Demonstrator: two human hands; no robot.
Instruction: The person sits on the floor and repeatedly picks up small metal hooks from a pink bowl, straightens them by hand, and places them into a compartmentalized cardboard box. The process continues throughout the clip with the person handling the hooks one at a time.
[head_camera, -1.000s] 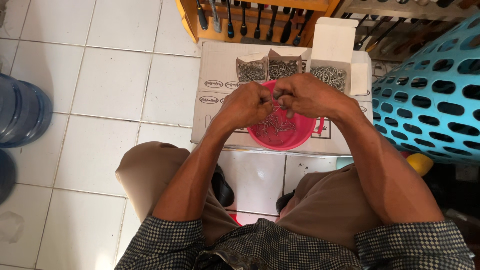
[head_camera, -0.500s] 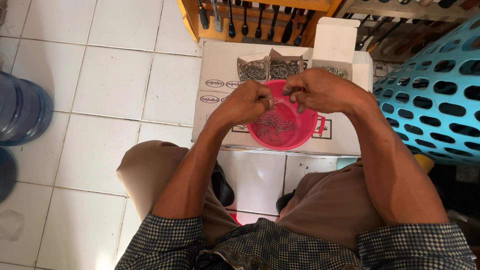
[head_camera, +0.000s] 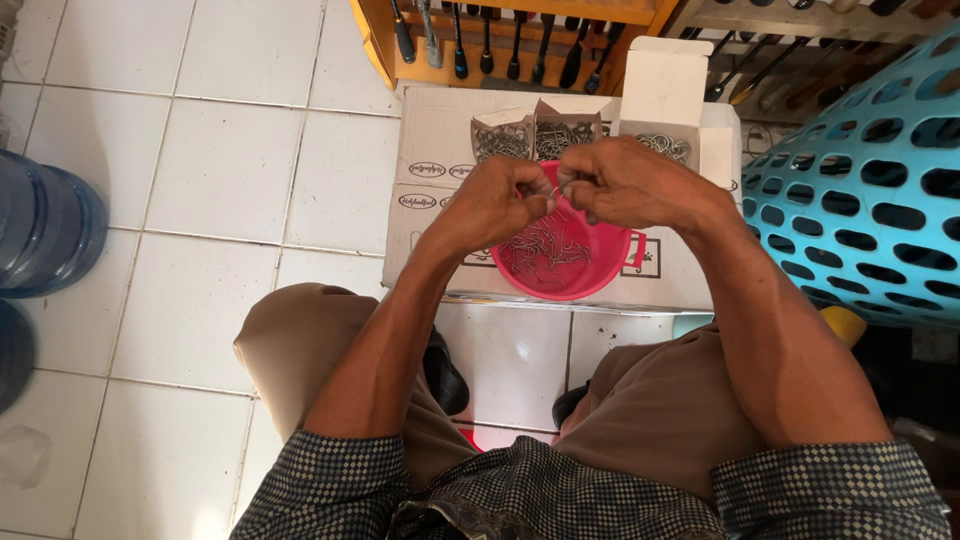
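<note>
White floor tiles (head_camera: 200, 200) and a cardboard box (head_camera: 440, 150) set the scene, with two hands meeting over a bowl of small metal hooks.

Above the round pink plastic bowl (head_camera: 600, 275), which stands on the flat cardboard box between the seated person's knees, the left hand (head_camera: 490, 205) and the right hand (head_camera: 625, 185) are both curled closed, fingertips pinched together on a thin bent silver wire hook (head_camera: 556, 192) held between them. More such hooks lie heaped in the bowl, and others fill small open cardboard cartons (head_camera: 535, 135) just behind it. A wooden rack of dark-handled tools (head_camera: 500, 45) stands beyond the box, a turquoise plastic basket with oval holes (head_camera: 870, 190) rises on the right side, and a blue translucent water jug (head_camera: 45, 230) sits well apart on the left side.
</note>
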